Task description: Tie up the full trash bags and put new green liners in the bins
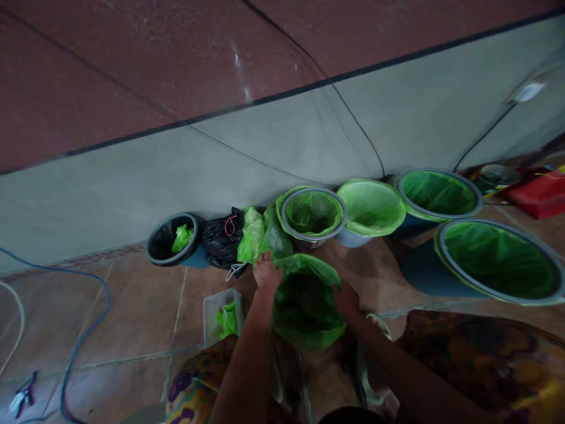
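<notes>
Between my knees, a green plastic bag (289,338) hangs with its mouth spread wide and its inside dark. My left hand (267,271) is closed on the left side of the bag's rim. On the opposite side, my right hand (346,301) grips the rim, fingers wrapped over the edge. Just beyond the left hand lie crumpled green plastic bags (252,234) next to a knotted black bag (223,238). A grey-rimmed bin (314,235) with a green liner stands right behind the held bag.
Along the wall stand a white lined bin (371,206), two blue lined bins (436,215) (463,282) and a small black-lined bin (172,259). A clear plastic tub (212,312) holds green plastic. A blue hose (106,300) and a clamp-like tool (24,394) lie on the left floor.
</notes>
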A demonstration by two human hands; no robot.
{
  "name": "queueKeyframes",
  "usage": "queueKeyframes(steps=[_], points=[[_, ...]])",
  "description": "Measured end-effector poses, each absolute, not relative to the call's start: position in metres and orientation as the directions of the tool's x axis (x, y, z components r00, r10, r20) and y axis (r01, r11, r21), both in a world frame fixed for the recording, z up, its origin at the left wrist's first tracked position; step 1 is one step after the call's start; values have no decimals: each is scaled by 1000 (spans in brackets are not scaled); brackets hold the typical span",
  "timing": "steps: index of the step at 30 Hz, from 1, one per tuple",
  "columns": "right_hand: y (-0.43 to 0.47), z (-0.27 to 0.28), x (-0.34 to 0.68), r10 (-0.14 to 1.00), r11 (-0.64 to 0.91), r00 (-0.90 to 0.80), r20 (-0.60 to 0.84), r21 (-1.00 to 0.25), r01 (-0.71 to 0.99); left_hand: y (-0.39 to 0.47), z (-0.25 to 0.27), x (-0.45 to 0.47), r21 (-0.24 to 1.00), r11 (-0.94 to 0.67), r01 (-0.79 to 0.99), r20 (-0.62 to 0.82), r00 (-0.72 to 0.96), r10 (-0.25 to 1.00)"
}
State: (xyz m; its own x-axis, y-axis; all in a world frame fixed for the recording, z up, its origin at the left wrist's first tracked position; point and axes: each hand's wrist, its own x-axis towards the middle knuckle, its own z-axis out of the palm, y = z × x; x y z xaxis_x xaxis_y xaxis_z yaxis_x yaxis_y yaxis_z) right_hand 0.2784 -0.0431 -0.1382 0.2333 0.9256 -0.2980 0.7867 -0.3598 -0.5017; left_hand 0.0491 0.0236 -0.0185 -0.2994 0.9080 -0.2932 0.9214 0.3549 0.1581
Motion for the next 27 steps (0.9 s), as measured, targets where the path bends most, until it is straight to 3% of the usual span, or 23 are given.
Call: queueKeyframes(steps=[4,7,9,11,14,19,27], points=[[-71,-136,290,875,-483,378,-304,-471,738,-17,-25,32,236,669,705,-372,-570,733],[-62,-120,292,913,-387,390,-119,-550,740,-34,-38,32,319,717,620,-413,-590,694],[-37,-103,285,962,-203,273,19,-621,758,-36,-45,35,367,710,601,-398,-589,704],[-4,-87,272,995,-35,91,48,-671,741,-32,-48,38,406,689,600,-387,-570,725],[42,-73,246,993,65,-111,-29,-657,751,-19,-49,38,436,658,614,-404,-520,753],[67,-79,225,948,189,-299,-108,-564,804,-6,-55,38,479,553,682,-384,-403,831],[62,-109,244,951,272,-304,57,-622,734,-21,-63,49,363,383,850,-176,-341,924]])
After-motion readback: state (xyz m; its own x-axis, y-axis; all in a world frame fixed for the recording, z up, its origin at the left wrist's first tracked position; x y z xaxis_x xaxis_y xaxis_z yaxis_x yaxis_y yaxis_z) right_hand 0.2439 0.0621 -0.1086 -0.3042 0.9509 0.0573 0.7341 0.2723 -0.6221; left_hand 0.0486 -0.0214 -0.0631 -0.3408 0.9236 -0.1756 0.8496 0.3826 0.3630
